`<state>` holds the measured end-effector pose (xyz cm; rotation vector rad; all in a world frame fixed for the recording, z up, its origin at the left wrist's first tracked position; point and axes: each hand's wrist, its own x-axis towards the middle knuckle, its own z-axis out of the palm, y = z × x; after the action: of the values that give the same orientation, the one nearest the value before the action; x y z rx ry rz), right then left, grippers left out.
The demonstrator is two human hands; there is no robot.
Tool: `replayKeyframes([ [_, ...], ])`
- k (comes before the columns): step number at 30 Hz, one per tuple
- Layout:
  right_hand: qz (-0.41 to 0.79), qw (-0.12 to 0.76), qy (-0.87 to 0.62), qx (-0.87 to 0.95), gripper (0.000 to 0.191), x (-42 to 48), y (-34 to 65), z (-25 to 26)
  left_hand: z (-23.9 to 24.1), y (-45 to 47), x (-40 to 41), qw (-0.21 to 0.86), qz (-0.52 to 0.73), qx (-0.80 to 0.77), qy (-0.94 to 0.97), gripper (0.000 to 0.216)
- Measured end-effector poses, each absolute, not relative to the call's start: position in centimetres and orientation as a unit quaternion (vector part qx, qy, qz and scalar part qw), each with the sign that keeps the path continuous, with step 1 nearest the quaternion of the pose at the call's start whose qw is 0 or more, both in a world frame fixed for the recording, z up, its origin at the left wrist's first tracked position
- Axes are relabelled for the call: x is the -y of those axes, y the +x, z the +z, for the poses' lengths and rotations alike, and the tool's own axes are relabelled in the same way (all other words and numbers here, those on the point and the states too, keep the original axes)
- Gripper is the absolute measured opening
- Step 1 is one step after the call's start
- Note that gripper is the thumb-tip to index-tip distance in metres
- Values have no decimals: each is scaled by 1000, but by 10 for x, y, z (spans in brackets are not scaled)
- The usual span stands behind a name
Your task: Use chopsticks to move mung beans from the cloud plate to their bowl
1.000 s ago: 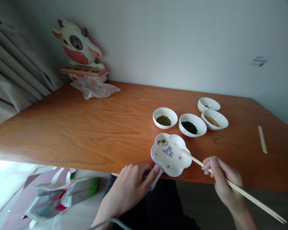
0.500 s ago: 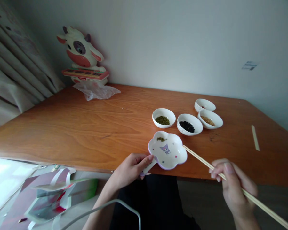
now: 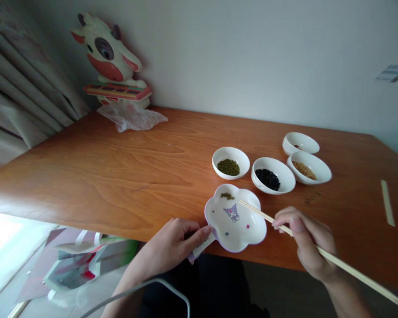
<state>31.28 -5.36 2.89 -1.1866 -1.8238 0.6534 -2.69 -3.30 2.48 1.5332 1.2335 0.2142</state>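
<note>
My left hand (image 3: 177,243) is closed round the handle of a white flower-shaped dish (image 3: 235,232) with a purple rim and a cartoon print. A few green mung beans (image 3: 227,196) lie in its far-left lobe. In my right hand (image 3: 307,240) is a pair of wooden chopsticks (image 3: 346,267), their tips together over the dish, right of those beans. Whether the tips touch the dish I cannot tell. Behind it stand a white bowl (image 3: 231,176) of mung beans and a white bowl (image 3: 274,189) of black beans or seeds.
Farther right are a bowl (image 3: 323,172) of tan grains and a bowl (image 3: 313,143) with a few reddish bits. A pale strip (image 3: 388,203) lies at the table's right. A cow toy keyboard (image 3: 116,66) and a plastic bag (image 3: 132,119) stand back left. A cable (image 3: 146,282) crosses below.
My right hand has moved left, bringing the chopstick tips from the dish's right rim to over its inside. The view has shifted slightly. My left hand keeps hold of the handle.
</note>
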Motion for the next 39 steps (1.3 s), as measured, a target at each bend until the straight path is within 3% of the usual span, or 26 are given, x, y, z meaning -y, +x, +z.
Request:
replayKeyframes([
  [8,323,371,-354,796,38,-11,321,48,32,-32,12,512,115,-538,660,58],
  [11,312,344,-321,826,31,-33,321,48,26,-26,-4,393,165,-567,705,55],
  [14,290,377,-307,824,31,-43,324,43,26,-18,-30,259,175,-537,783,51],
  [18,326,436,-314,778,40,-37,329,37,32,-9,-67,211,171,-385,882,43],
  [27,377,387,-368,756,67,-23,332,30,6,-2,-87,324,235,-266,877,42],
  [39,387,372,-354,765,62,-17,321,19,0,-2,-88,269,224,-238,906,40],
])
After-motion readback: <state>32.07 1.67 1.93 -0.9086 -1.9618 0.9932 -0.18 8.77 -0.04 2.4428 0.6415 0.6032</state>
